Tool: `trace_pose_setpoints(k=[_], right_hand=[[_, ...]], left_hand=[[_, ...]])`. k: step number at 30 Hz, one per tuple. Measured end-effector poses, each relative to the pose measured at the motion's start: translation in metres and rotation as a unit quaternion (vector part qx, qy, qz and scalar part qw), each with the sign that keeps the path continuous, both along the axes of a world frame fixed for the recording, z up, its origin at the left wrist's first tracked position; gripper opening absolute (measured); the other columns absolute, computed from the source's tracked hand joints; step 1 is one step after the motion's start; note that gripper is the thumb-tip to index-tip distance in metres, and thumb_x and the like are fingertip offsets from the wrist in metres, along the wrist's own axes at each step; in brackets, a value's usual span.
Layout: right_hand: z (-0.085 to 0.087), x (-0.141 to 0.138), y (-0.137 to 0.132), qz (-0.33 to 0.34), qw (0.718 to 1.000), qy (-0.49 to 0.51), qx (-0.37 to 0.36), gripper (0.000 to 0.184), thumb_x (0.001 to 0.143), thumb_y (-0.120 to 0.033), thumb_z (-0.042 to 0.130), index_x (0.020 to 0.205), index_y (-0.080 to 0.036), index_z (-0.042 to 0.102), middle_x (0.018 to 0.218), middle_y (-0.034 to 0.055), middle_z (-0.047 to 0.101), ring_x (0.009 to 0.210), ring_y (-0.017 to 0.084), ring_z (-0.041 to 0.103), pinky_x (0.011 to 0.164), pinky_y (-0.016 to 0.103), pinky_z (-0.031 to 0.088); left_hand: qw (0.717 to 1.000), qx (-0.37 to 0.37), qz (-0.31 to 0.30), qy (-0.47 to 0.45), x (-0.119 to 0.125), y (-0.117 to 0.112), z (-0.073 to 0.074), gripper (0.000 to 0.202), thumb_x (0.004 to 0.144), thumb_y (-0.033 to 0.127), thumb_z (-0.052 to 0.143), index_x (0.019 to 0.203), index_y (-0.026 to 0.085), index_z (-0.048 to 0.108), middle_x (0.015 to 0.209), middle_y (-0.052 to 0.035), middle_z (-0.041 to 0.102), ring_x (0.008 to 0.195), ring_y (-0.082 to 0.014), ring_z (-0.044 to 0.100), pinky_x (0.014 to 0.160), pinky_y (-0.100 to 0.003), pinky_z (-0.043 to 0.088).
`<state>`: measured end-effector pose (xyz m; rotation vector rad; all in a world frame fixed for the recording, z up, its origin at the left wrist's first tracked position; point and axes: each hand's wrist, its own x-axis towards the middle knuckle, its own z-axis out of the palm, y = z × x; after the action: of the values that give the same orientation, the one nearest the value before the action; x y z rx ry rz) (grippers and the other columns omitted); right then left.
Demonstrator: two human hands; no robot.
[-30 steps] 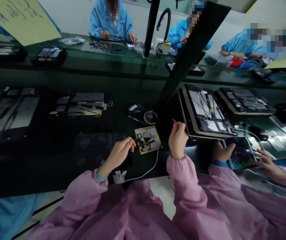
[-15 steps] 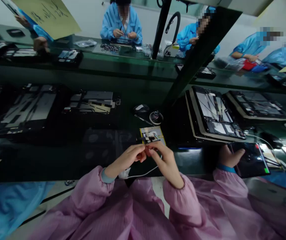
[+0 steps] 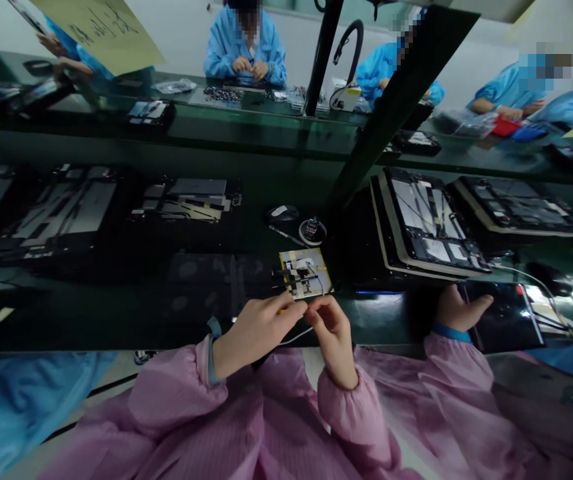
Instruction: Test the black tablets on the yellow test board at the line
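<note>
My left hand (image 3: 261,328) is closed in a pinch, and a small yellow bit shows at its fingers, too small to name. My right hand (image 3: 333,328) pinches with thumb and forefinger, its tips almost touching those of the left; whatever lies between them cannot be made out. Just beyond both hands is a flat yellow-edged piece (image 3: 307,272) with grey, white and black parts and strips on it. A white cable (image 3: 296,337) runs beneath my hands on the dark bench. Farther back lie a round white-rimmed item (image 3: 313,231) and a thin pen-like stick (image 3: 286,235).
Stacked opened tablets (image 3: 429,217) stand to the right, and more opened devices (image 3: 66,207) line the left. A dark mouse-shaped object (image 3: 283,214) sits behind the work area. At right, a co-worker's hand (image 3: 459,312) holds a dark-screened tablet (image 3: 503,317). A slanted post (image 3: 386,110) crosses the shelf.
Both hands have drawn slightly toward me, uncovering more of the yellow-edged piece. The left hand has turned, its back now facing up more. The yellow bit has come into sight.
</note>
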<state>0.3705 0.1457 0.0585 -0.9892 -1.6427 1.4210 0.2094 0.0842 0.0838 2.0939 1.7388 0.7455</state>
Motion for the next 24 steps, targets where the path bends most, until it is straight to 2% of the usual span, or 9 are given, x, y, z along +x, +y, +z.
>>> trace_pose_setpoints(k=[3, 6, 9, 12, 14, 17, 20, 22, 24], right_hand=[[-0.014, 0.007, -0.008, 0.003, 0.996, 0.029, -0.087, 0.017, 0.086, -0.036, 0.061, 0.079, -0.021, 0.057, 0.068, -0.0029, 0.055, 0.063, 0.012, 0.054, 0.061, 0.023, 0.046], [-0.025, 0.01, -0.007, 0.043, 0.995, -0.013, -0.089, 0.016, 0.088, -0.037, 0.059, 0.087, -0.021, 0.063, 0.071, -0.0007, 0.062, 0.067, 0.014, 0.059, 0.064, 0.025, 0.048], [-0.03, 0.007, 0.007, 0.063, 0.993, -0.09, 0.031, 0.016, 0.09, -0.034, 0.056, 0.087, -0.022, 0.066, 0.083, 0.0032, 0.066, 0.078, 0.016, 0.062, 0.071, 0.028, 0.049], [-0.036, -0.001, 0.032, 0.019, 0.973, -0.154, 0.173, 0.018, 0.094, -0.027, 0.049, 0.093, -0.022, 0.066, 0.096, 0.0067, 0.065, 0.092, 0.019, 0.06, 0.084, 0.033, 0.048], [-0.041, -0.008, 0.047, 0.007, 0.947, -0.204, 0.25, 0.023, 0.096, -0.022, 0.043, 0.103, -0.021, 0.065, 0.104, 0.0088, 0.065, 0.101, 0.022, 0.057, 0.09, 0.037, 0.045], [-0.05, -0.016, 0.059, 0.067, 0.892, -0.282, 0.346, 0.028, 0.094, -0.017, 0.043, 0.114, -0.02, 0.062, 0.11, 0.0094, 0.065, 0.11, 0.025, 0.051, 0.095, 0.042, 0.038], [-0.057, -0.017, 0.058, 0.113, 0.857, -0.328, 0.381, 0.024, 0.093, -0.016, 0.044, 0.107, -0.019, 0.064, 0.094, 0.0081, 0.065, 0.101, 0.025, 0.051, 0.092, 0.043, 0.036], [-0.061, -0.015, 0.055, 0.116, 0.857, -0.334, 0.375, 0.023, 0.094, -0.017, 0.044, 0.103, -0.018, 0.065, 0.089, 0.008, 0.063, 0.094, 0.024, 0.051, 0.086, 0.04, 0.038], [-0.063, -0.013, 0.053, 0.107, 0.867, -0.322, 0.366, 0.026, 0.093, -0.016, 0.043, 0.11, -0.017, 0.063, 0.1, 0.0103, 0.063, 0.098, 0.024, 0.05, 0.084, 0.039, 0.04]], left_hand=[[0.995, 0.001, -0.066, 0.079, 0.001, -0.001, -0.009, 0.027, 0.097, 0.016, 0.035, 0.094, 0.018, 0.062, 0.083, -0.0058, 0.062, 0.07, -0.0158, 0.058, 0.059, -0.027, 0.039], [0.991, -0.021, -0.095, 0.092, -0.004, 0.003, -0.015, 0.023, 0.097, 0.017, 0.038, 0.089, 0.017, 0.06, 0.082, -0.0049, 0.063, 0.07, -0.0168, 0.057, 0.062, -0.029, 0.04], [0.991, -0.055, -0.093, 0.079, -0.014, 0.013, -0.022, 0.02, 0.097, 0.021, 0.042, 0.086, 0.017, 0.058, 0.082, -0.005, 0.063, 0.076, -0.0189, 0.058, 0.069, -0.031, 0.041], [0.995, -0.093, -0.031, 0.03, -0.03, 0.032, -0.03, 0.022, 0.097, 0.022, 0.04, 0.088, 0.018, 0.059, 0.086, -0.0058, 0.062, 0.082, -0.0196, 0.058, 0.074, -0.031, 0.042], [0.992, -0.121, 0.017, -0.008, -0.039, 0.045, -0.035, 0.025, 0.098, 0.022, 0.037, 0.09, 0.018, 0.06, 0.088, -0.0058, 0.06, 0.081, -0.0186, 0.058, 0.073, -0.03, 0.042], [0.987, -0.156, 0.044, 0.0, -0.046, 0.063, -0.038, 0.024, 0.097, 0.021, 0.038, 0.09, 0.019, 0.061, 0.088, -0.0058, 0.06, 0.079, -0.0185, 0.059, 0.069, -0.029, 0.04], [0.981, -0.176, 0.054, 0.058, -0.042, 0.07, -0.041, 0.016, 0.095, 0.021, 0.044, 0.101, 0.02, 0.058, 0.092, -0.0056, 0.063, 0.078, -0.0194, 0.06, 0.061, -0.029, 0.036], [0.981, -0.166, 0.051, 0.091, -0.037, 0.071, -0.044, 0.013, 0.095, 0.022, 0.046, 0.102, 0.02, 0.057, 0.093, -0.0049, 0.064, 0.078, -0.0194, 0.06, 0.06, -0.03, 0.034], [0.983, -0.133, 0.047, 0.115, -0.032, 0.07, -0.047, 0.013, 0.096, 0.022, 0.045, 0.095, 0.019, 0.057, 0.089, -0.0043, 0.064, 0.082, -0.0199, 0.058, 0.065, -0.031, 0.036]])
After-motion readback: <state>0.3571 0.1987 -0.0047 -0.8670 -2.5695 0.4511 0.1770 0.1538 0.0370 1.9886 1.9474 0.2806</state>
